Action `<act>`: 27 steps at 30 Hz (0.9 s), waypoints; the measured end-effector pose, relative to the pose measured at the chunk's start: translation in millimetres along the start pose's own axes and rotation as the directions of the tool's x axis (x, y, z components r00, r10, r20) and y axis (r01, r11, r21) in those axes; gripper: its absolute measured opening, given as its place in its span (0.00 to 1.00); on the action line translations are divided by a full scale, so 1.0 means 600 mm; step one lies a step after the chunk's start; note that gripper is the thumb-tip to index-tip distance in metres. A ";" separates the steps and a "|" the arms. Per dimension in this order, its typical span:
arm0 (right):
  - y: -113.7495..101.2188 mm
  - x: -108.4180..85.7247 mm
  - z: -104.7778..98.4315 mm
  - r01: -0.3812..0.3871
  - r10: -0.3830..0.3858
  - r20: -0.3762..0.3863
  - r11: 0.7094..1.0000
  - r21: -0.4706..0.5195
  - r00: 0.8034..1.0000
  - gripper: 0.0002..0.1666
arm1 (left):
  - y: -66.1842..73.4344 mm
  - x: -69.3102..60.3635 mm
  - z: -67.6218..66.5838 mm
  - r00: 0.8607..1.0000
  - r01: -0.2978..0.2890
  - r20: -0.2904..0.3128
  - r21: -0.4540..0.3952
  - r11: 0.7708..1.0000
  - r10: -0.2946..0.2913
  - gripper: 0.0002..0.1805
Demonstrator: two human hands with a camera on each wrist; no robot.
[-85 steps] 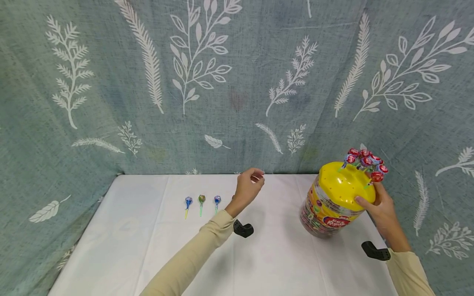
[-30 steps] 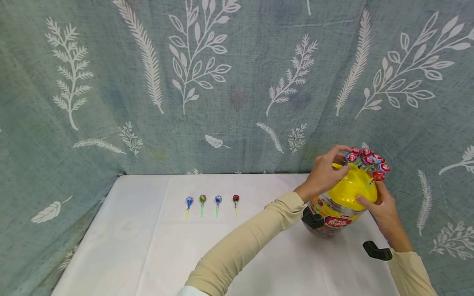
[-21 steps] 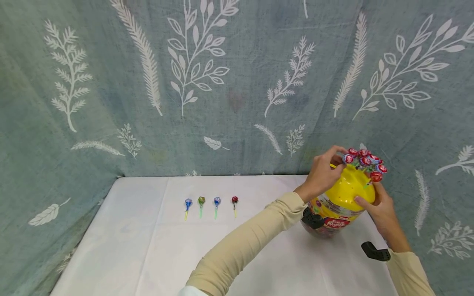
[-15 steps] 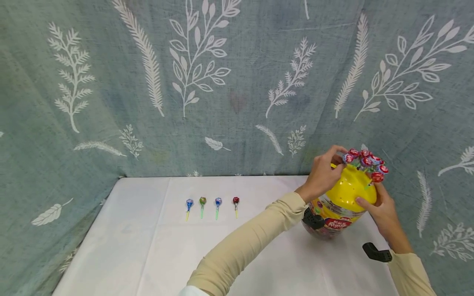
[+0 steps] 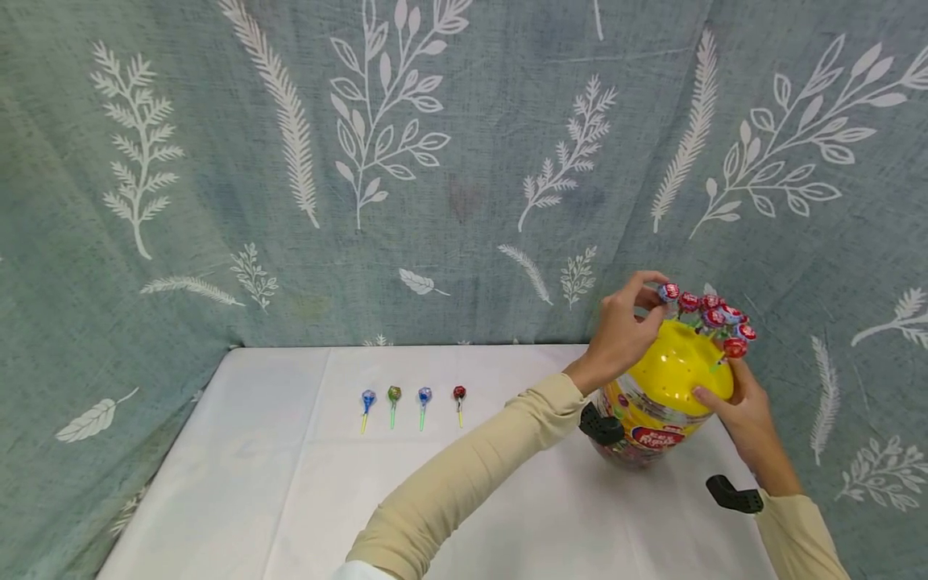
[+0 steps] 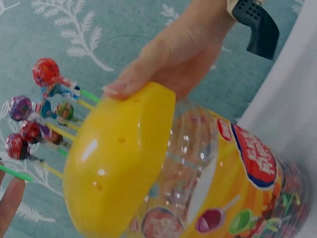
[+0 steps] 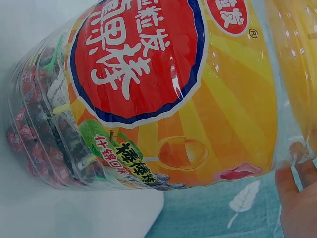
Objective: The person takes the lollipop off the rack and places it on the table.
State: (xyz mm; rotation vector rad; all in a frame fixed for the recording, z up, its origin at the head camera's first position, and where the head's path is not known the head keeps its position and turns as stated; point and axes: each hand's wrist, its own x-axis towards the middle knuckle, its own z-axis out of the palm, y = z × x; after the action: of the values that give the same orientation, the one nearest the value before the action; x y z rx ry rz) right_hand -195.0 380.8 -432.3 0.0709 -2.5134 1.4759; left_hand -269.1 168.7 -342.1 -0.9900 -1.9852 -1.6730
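A clear plastic candy jar (image 5: 656, 437) with a yellow lid (image 5: 676, 370) stands tilted at the right of the table. Several red-wrapped lollipops (image 5: 714, 316) stick up from holes in the lid. My left hand (image 5: 620, 326) pinches one lollipop (image 5: 669, 292) above the lid's left edge; in the left wrist view its green stick (image 6: 17, 173) is free of the lid, and the head is out of that frame. With my right hand (image 5: 752, 419) I hold the jar at the lid's right side, thumb on top. Loose lollipops (image 7: 37, 144) show inside the jar.
Several lollipops lie in a row on the white table (image 5: 217, 483): a blue one (image 5: 368, 399), a green one (image 5: 394, 395), another blue one (image 5: 424, 396) and a dark red one (image 5: 460, 393). A patterned curtain (image 5: 464, 161) hangs behind the table.
My left hand came from the table row to the lid, took hold of a lollipop, and has now lifted it up and left out of the lid. The right hand keeps its hold.
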 end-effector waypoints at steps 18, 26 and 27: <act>-0.004 -0.004 0.001 0.008 -0.008 -0.003 0.999 0.035 1.000 0.42 | -0.062 -0.055 -0.062 0.990 0.121 -0.065 -0.028 0.992 -0.123 0.16; -0.007 -0.005 0.001 0.006 -0.007 0.004 1.000 0.025 1.000 0.43 | -0.084 -0.078 -0.082 0.975 0.207 -0.078 -0.002 0.978 -0.207 0.16; -0.009 -0.005 0.001 0.007 -0.007 0.002 1.000 0.017 1.000 0.43 | -0.086 -0.081 -0.085 0.974 0.214 -0.081 0.001 0.977 -0.213 0.16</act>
State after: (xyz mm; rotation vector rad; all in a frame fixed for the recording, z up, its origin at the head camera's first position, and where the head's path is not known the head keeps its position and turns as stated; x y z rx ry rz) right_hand -191.2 377.3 -428.7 0.0840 -2.4998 1.4955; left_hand -280.5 103.6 -399.3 -0.7143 -2.1063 -1.7810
